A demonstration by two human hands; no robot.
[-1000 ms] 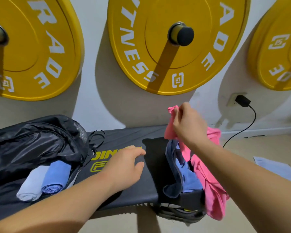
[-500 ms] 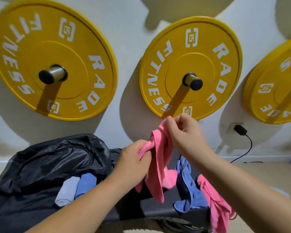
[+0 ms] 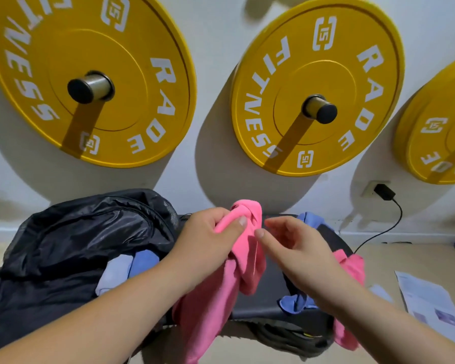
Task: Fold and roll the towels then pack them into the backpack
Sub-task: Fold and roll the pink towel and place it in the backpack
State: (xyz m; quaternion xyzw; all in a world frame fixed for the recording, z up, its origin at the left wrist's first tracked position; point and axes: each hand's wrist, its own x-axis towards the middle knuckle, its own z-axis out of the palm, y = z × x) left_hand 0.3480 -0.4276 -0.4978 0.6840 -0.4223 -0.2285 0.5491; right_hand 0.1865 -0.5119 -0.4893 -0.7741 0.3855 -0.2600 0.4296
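wall plates [image 3: 326,74] read "rade fitness" — left hand [image 3: 209,239] grips pink towel [image 3: 248,264], right hand [image 3: 297,248] slack beside it.

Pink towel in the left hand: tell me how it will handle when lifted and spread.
Probably floppy: the pink towel bunches over the left hand and hangs limp below it. Likely light, since one hand's pinch carries it. It should drape, not roll, wherever it lands on the bench.

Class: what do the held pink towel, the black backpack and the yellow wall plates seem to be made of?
Held pink towel: soft matte cloth, perhaps microfibre; it hangs in limp folds. Black backpack: thin synthetic fabric, likely nylon; crinkled, faintly glossy. Yellow wall plates: probably rubber or plastic-coated; smooth satin face, white lettering.
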